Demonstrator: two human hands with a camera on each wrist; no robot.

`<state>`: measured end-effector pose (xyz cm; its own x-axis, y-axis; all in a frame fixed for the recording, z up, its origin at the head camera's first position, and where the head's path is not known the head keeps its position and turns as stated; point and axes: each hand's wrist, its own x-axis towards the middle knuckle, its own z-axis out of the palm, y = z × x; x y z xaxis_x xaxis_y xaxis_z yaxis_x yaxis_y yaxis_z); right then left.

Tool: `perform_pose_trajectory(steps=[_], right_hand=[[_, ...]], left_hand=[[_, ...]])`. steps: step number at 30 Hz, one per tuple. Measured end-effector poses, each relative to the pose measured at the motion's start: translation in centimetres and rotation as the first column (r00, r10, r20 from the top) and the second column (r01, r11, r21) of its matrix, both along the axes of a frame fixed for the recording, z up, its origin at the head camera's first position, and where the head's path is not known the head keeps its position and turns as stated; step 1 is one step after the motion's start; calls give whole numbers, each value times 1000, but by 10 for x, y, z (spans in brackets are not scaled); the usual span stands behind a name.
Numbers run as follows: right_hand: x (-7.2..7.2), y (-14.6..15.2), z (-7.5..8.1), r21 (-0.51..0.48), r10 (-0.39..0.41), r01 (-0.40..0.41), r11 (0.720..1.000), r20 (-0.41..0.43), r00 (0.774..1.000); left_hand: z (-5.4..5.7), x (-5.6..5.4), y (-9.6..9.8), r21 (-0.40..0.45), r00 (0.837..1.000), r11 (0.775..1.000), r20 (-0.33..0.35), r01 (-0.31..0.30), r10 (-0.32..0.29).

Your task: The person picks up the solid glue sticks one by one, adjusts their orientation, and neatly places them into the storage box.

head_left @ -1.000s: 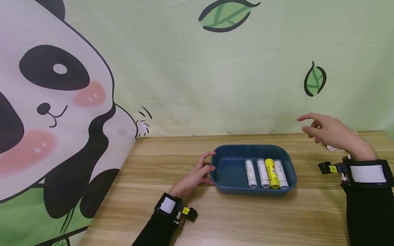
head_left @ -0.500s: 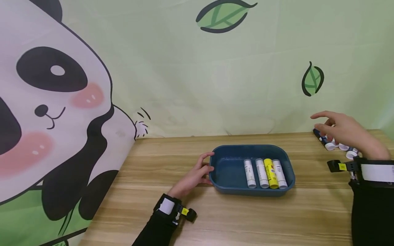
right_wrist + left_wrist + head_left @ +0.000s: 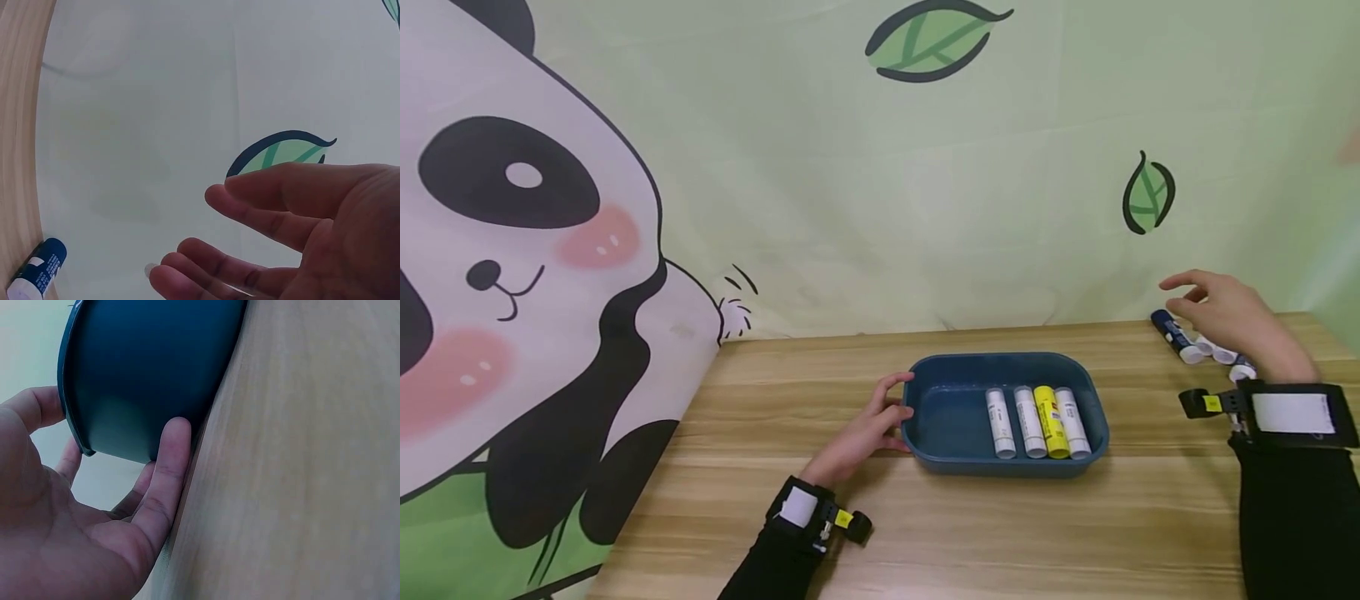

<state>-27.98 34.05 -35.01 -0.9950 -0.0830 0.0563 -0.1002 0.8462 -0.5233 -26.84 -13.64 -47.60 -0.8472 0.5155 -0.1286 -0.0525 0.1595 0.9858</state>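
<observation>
My left hand [image 3: 862,432] rests against the left end of a dark blue tray [image 3: 985,467], its spread fingers touching the outer wall and rim. The left wrist view shows the fingertips [image 3: 175,434] on the tray wall [image 3: 150,369], close to the tabletop. Inside the tray's right half lie a yellow glue stick [image 3: 1052,422] and several white ones [image 3: 999,423], side by side. My right hand [image 3: 1228,312] hovers at the back right with nothing in it, fingers apart. Below it lies a dark blue glue stick [image 3: 1176,336] with a white end, beside several others partly hidden by the hand.
The wooden table [image 3: 970,533] reaches back to a green cloth backdrop [image 3: 820,192] printed with a panda [image 3: 550,308] and leaves. The loose glue sticks lie near the table's back edge, right of the tray.
My right hand has moved right, over the loose glue sticks, bringing more of them into sight. The left hand stays at the tray. The whole head view has shifted slightly.
</observation>
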Motion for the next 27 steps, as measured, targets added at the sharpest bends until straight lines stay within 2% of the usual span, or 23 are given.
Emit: perform_pose_trajectory(steps=[14, 21, 27], right_hand=[[-14, 11, -23, -40, -21, 25, 999, 89, 996], [-26, 18, -49, -53, -47, 52, 997, 94, 994], [-33, 20, -63, -74, -21, 29, 997, 107, 994]], left_hand=[[0, 1, 0, -4, 1000, 1000, -9, -1, 1], [1, 1, 1, 6, 1000, 1000, -6, 3, -3], [0, 1, 0, 10, 1000, 1000, 0, -1, 1]])
